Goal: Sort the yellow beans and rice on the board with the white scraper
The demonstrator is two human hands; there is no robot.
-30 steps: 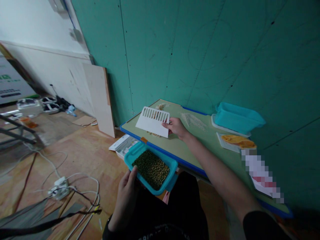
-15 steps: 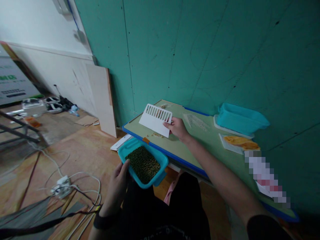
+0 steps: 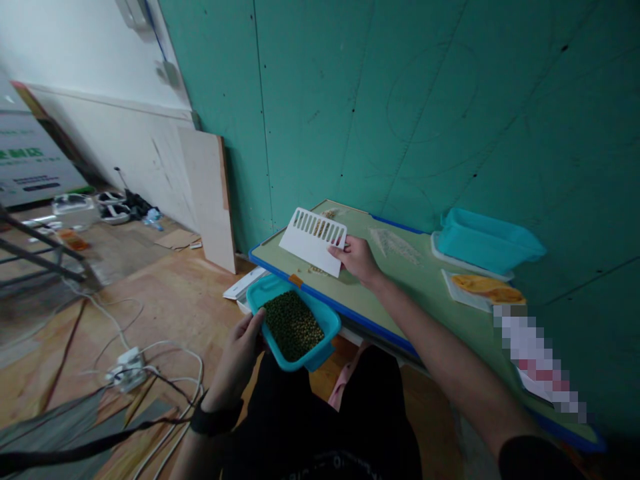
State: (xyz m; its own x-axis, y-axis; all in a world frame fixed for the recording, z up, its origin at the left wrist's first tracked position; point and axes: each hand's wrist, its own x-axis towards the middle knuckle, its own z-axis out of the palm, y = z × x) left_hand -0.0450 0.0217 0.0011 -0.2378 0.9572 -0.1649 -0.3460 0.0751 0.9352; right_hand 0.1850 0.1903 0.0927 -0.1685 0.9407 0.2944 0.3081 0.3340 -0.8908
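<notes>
My left hand (image 3: 236, 360) grips the near left edge of a turquoise tray (image 3: 325, 319) filled with green beans (image 3: 293, 325), held just below the table's front edge. My right hand (image 3: 356, 257) is closed on the right edge of a white slotted scraper card (image 3: 311, 242), which stands tilted on the green table (image 3: 370, 293) near its left end. A few pale grains (image 3: 316, 270) lie under the card by the blue rim. A patch of white grains (image 3: 395, 243) is spread further back on the table.
A turquoise lidded box (image 3: 487, 239) stands on a white tray at the back right, with a white dish of yellow grains (image 3: 487, 288) in front of it. Papers lie at the table's right end. Cables and a power strip (image 3: 127, 373) cross the wooden floor on the left.
The bean tray has shifted left and closer to the table's front edge beneath the card. The card stays tilted over the pale grains.
</notes>
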